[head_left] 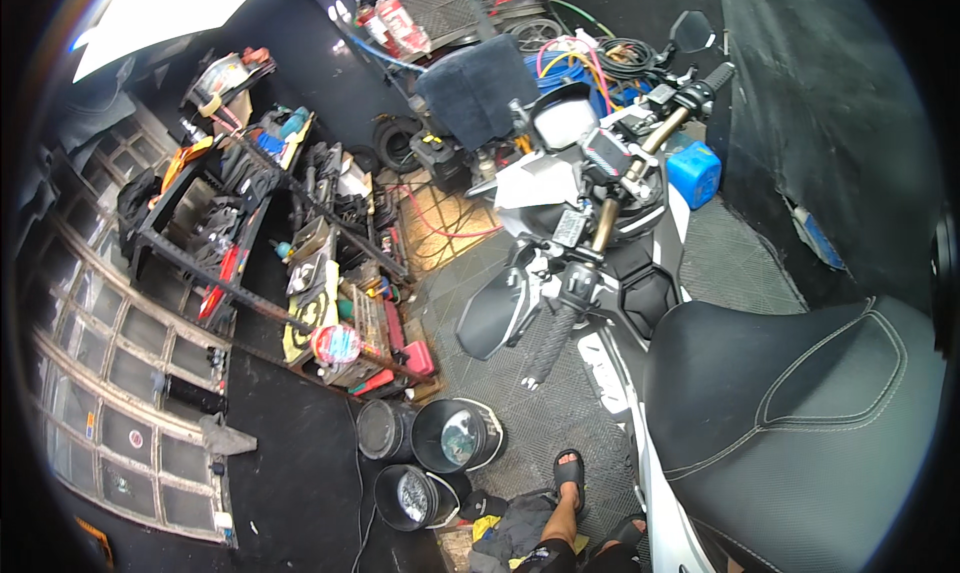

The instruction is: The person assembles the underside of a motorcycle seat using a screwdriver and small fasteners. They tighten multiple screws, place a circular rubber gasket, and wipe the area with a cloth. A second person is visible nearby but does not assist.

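Above textured matting (pixel 490 388) curves a stitched seat (pixel 780 448); I cannot tell either hand's state

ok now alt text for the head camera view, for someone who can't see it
A white and black motorcycle with a black seat fills the right side of a cluttered workspace, seen from above. Three black buckets stand left of the wearer's sandaled feet, below a crowded shelf in the picture. Neither hand is visible.

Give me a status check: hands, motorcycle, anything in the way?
Neither hand in view. Motorcycle at right, seat nearest. Possible trip hazards: black buckets and crumpled grey cloth on the floor, left of the sandalled feet.
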`<state>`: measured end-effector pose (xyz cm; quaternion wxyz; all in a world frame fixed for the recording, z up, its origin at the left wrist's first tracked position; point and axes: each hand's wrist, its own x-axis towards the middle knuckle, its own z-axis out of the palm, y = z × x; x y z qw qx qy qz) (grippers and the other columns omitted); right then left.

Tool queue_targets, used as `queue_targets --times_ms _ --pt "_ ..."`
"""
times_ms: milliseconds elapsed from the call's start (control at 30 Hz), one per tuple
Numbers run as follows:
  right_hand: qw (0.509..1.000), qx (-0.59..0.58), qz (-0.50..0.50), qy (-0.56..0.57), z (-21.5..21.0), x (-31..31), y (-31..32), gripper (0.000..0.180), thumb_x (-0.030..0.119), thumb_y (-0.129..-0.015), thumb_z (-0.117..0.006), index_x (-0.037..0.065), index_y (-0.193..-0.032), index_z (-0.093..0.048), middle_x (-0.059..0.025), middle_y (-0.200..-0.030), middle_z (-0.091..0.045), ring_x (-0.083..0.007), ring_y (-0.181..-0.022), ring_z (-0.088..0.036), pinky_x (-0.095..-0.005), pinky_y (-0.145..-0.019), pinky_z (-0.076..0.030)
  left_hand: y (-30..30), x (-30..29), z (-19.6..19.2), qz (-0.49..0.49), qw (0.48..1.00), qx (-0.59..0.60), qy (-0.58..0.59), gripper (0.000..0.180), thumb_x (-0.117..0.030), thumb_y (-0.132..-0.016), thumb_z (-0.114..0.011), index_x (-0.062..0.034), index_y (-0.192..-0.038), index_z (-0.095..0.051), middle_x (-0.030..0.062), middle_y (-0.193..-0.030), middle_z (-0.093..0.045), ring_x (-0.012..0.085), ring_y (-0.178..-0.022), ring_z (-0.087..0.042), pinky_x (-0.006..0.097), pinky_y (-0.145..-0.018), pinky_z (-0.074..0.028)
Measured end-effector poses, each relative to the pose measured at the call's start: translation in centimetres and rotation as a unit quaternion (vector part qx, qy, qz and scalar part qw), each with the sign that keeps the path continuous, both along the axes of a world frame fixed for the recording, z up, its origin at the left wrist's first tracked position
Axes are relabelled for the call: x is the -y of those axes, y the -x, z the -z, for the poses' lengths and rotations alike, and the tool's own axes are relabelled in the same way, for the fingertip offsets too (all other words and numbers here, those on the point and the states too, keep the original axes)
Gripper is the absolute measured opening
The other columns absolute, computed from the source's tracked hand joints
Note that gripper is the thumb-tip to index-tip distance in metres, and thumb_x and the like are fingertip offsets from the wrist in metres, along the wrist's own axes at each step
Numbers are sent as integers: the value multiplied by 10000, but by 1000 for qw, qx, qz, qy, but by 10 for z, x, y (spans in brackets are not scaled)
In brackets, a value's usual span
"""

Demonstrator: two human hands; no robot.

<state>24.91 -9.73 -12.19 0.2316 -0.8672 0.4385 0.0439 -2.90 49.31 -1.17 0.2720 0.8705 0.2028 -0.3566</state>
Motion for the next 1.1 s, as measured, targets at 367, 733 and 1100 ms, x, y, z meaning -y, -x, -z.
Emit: queue_targets --times_ms 367,733,1100 --pt "956 273 -112 11 -108 -13 89 182 99 -918 -746 -56 -913 -652 -119 -794 -634 -239 -751 -615 -371 -724 -503 -63 -46 13 -85 975 121 -166 580 -532 -999 -524 -51 -774 -756 202 -860 -739 412 -803 -720 507 -791 -550" --pt "879 -57 -439 -178 -141 -275 -19 367 397 -873 -732 60 -1015 -748 -205 -989 -725 -394 -986 -698 -496 -873 -559 -393 -132 52 -181 953 119 210 155 -77 -875 -802 -9 -973 -704 72 -781 -715 117 -529 -627 288 -468 -524" --pt "718 -129 -644 -230 -69 -656 -359 343 272 -801 -622 49 -1024 -756 -252 -1012 -737 -408 -989 -721 -508 -854 -579 -419 -206 36 -69 986 2 153 508 -458 -984 -646 -4 -768 -719 90 -615 -643 209 -579 -613 388 -644 -488"
